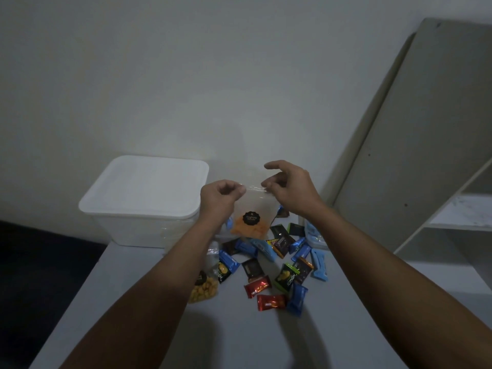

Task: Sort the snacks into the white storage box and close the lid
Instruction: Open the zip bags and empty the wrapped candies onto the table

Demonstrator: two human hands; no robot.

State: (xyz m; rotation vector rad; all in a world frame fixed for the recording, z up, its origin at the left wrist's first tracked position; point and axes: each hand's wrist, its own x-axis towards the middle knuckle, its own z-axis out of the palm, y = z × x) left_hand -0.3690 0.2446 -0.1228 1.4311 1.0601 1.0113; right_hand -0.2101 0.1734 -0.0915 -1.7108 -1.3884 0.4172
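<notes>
1. A clear bag (pixel 251 219) of orange snacks is held up above the table (pixel 165 328), its top edge pinched at the left corner by the left hand (pixel 221 194) and at the right corner by the right hand (pixel 288 185).
2. The white storage box (pixel 143 206) is seen at the far left of the table, its lid (pixel 149 182) on.
3. Wrapped snacks (pixel 277 265) are scattered beneath the bag, and a bag of yellow balls (pixel 203 287) lies to their left.
</notes>
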